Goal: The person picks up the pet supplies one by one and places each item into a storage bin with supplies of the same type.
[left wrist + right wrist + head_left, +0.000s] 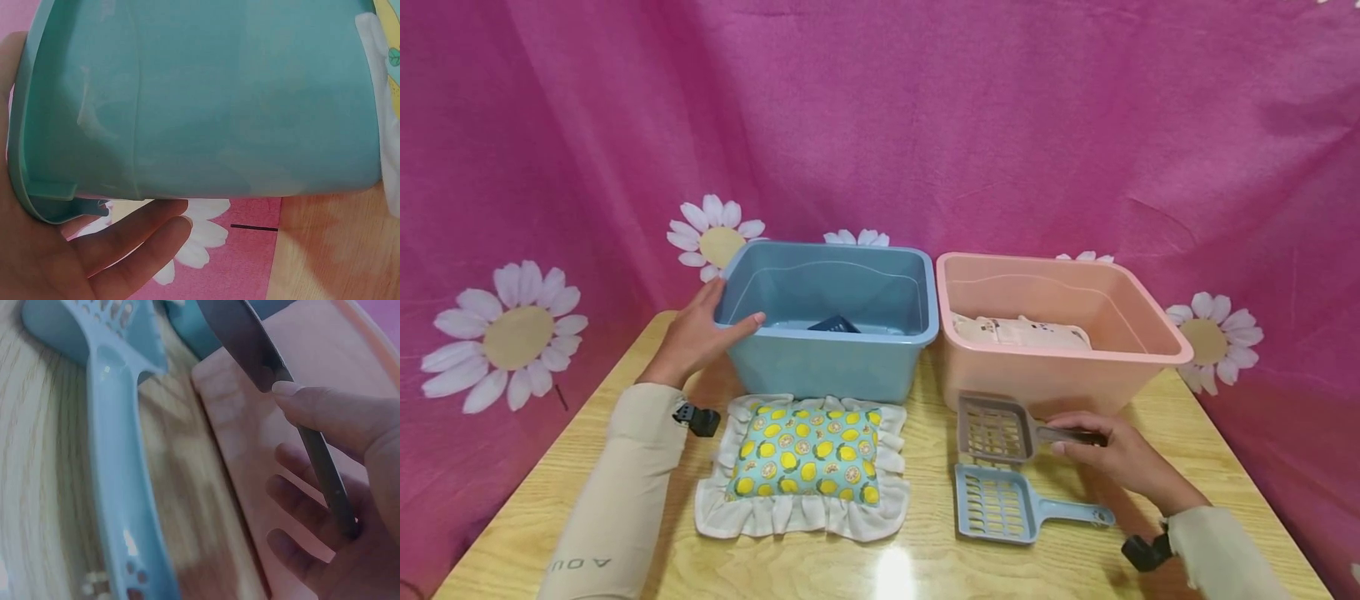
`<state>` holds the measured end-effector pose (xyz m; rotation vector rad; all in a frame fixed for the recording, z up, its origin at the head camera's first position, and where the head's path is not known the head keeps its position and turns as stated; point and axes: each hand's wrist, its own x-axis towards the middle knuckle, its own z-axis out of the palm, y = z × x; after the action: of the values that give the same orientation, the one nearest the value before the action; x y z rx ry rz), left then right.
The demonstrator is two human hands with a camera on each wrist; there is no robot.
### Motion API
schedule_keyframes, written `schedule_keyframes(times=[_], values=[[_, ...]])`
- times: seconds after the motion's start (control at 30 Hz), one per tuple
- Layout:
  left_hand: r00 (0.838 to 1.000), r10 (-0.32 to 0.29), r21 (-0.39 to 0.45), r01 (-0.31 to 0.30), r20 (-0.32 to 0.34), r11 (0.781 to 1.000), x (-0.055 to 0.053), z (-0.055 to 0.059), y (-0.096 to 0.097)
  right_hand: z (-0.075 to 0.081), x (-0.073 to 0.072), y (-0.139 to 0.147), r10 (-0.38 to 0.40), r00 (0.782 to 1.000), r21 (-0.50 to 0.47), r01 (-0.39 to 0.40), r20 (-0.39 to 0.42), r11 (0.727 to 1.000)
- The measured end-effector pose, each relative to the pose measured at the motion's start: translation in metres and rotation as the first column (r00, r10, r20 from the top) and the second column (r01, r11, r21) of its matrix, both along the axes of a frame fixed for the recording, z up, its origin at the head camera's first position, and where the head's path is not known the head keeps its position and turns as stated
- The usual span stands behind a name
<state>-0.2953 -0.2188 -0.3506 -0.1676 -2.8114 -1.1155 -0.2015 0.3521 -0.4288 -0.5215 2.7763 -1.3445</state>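
Note:
My left hand [700, 329] holds the front left corner of the blue plastic bin [820, 367], thumb along the front rim and fingers outside the left wall. In the left wrist view, two fingertips [172, 234] stick out beside the wall. A dark slotted piece [835, 325] lies inside this bin. My right hand [1120, 458] pinches the handle of a brown litter scoop [1028, 417] between thumb and fingers, beside the pink bin's front wall. Closer to me, a light blue litter scoop [1000, 504] lies on the table, its handle [397, 94] pointing right.
The pink bin [1120, 379] stands right of the blue one and contains a pale patterned cloth item [1022, 333]. A lemon-print cushion [808, 454] with a white ruffle lies before the blue bin. Behind the wooden table [932, 550] hangs a pink flowered curtain [1000, 125].

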Motion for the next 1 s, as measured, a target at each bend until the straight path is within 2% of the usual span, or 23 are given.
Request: schedule_keyframes(times=[0.3,0.63,1.0], values=[[1.0,0.002,0.007,-0.002,-0.003,1.0,0.0,0.001,0.002,0.009,0.004,-0.006,0.073,0.994,-0.047,-0.077,-0.079,0.996],[1.0,0.0,0.013,0.0,0.017,1.0,0.002,0.002,0.0,0.02,0.007,-0.016,0.103,0.993,-0.092,-0.108,-0.053,0.99],[1.0,0.002,0.014,-0.002,0.007,1.0,0.001,0.001,-0.002,0.031,0.014,-0.024,0.135,0.989,-0.107,-0.14,-0.06,0.984]])
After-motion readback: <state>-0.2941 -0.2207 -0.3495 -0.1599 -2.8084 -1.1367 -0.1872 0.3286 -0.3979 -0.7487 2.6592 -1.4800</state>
